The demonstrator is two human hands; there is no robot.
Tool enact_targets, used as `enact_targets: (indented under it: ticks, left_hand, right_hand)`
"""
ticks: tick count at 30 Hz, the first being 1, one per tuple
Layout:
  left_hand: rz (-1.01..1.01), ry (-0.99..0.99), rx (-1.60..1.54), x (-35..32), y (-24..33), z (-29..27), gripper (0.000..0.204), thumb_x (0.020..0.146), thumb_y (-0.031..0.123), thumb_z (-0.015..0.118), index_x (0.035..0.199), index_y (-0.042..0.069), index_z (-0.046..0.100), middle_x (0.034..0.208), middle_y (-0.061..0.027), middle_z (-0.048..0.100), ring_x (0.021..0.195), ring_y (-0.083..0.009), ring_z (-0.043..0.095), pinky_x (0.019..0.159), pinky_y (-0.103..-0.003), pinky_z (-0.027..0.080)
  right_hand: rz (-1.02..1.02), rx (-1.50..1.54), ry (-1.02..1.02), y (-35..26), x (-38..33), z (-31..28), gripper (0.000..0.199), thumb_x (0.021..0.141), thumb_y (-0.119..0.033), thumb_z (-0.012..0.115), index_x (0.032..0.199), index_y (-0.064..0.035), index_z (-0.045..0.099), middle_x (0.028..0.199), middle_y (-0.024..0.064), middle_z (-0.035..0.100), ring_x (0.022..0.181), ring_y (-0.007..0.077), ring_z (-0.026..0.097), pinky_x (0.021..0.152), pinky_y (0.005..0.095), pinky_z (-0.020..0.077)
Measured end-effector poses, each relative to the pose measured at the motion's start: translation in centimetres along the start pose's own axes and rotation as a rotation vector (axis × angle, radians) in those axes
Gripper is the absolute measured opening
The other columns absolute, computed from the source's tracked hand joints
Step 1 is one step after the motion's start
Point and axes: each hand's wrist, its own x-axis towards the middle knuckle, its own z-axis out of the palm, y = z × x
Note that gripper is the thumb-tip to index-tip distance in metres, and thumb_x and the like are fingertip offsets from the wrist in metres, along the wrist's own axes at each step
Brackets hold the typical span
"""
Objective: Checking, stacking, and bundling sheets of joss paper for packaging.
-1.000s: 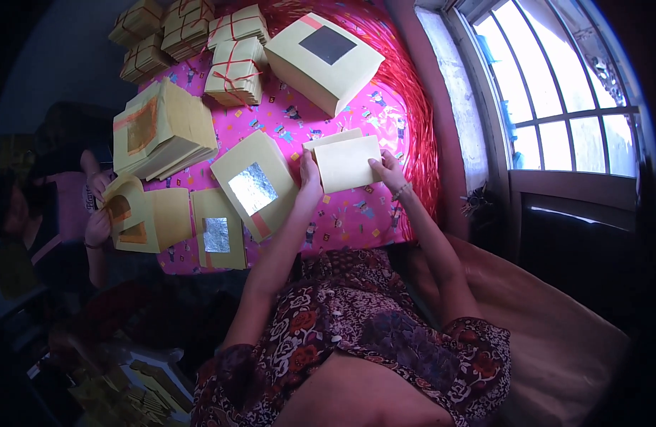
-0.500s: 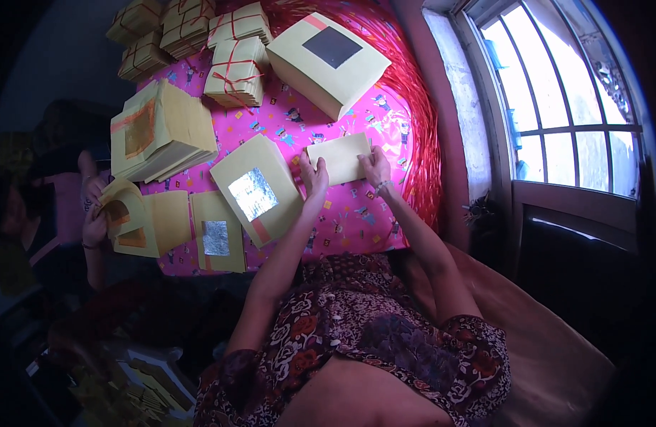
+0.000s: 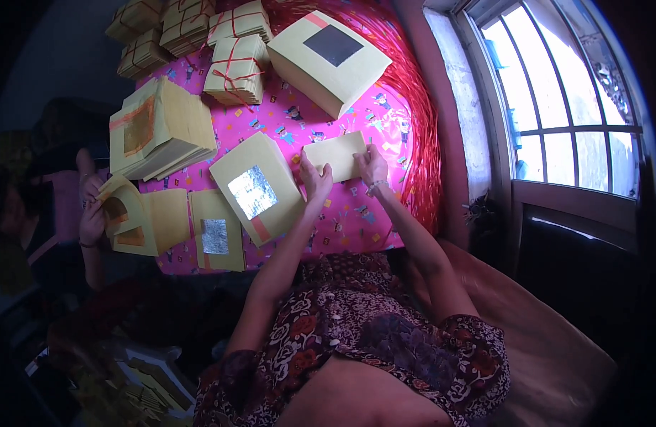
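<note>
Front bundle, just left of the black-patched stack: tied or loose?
Tied: red string runs both ways across the front bundle.

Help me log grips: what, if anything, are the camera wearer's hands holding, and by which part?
A pale-yellow, rectangular piece of paper: the left hand holds it by its left edge, the right hand by its right edge.

I see a bright barred window [image 3: 559, 107] at two o'clock and glossy red strands [image 3: 422, 135] at one, edging my pink patterned tablecloth [image 3: 353, 231]. A brown surface [image 3: 531, 331] curves at four o'clock; at nine, a co-worker [image 3: 63, 206] shows dimly.
</note>
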Motion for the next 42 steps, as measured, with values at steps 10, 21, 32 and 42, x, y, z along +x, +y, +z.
enact_targets:
  ticks: [10, 21, 32, 42]
  left_hand:
    - [0.421, -0.21, 0.599, -2.1, 1.8, -0.5, 0.053, 0.073, 0.009, 0.066, 0.123, 0.006, 0.046, 0.116, -0.0162, 0.046, 0.108, -0.0358, 0.045, 0.091, -0.045, 0.04]
    - [0.409, -0.171, 0.682, -1.1, 0.7, 0.7, 0.039, 0.075, 0.003, 0.061, 0.113, 0.005, 0.05, 0.111, -0.0155, 0.048, 0.101, -0.0329, 0.05, 0.086, -0.044, 0.045]
    - [0.512, -0.284, 0.299, -4.2, 3.7, -6.5, 0.046, 0.079, 0.0, 0.055, 0.124, 0.002, 0.046, 0.115, -0.0199, 0.048, 0.111, -0.0384, 0.048, 0.095, -0.044, 0.042]
    - [0.438, -0.099, 0.349, -8.6, -2.0, -20.5, 0.072, 0.074, 0.017, 0.072, 0.137, 0.008, 0.036, 0.134, -0.0225, 0.035, 0.127, -0.0409, 0.034, 0.106, -0.047, 0.031]
  right_hand:
    - [-0.011, -0.083, -0.026, -0.6, -0.2, -0.1, 0.038, 0.083, -0.022, 0.065, 0.113, -0.0041, 0.05, 0.093, 0.0216, 0.063, 0.087, 0.0385, 0.062, 0.073, 0.0469, 0.0485]
    - [-0.243, -0.287, 0.13, -0.5, -0.7, -0.1, 0.04, 0.078, -0.022, 0.07, 0.112, -0.0109, 0.053, 0.096, 0.0179, 0.053, 0.09, 0.0358, 0.055, 0.079, 0.0437, 0.0461]
    - [-0.648, -0.158, 0.199, -4.3, -2.0, -4.6, 0.026, 0.082, -0.014, 0.067, 0.105, -0.0038, 0.057, 0.099, 0.0158, 0.054, 0.094, 0.0323, 0.053, 0.08, 0.0408, 0.044]
    - [-1.063, -0.281, -0.558, -9.9, -8.0, -1.2, 0.053, 0.082, -0.033, 0.067, 0.124, -0.0061, 0.048, 0.125, 0.0112, 0.05, 0.115, 0.0293, 0.049, 0.096, 0.0381, 0.0442]
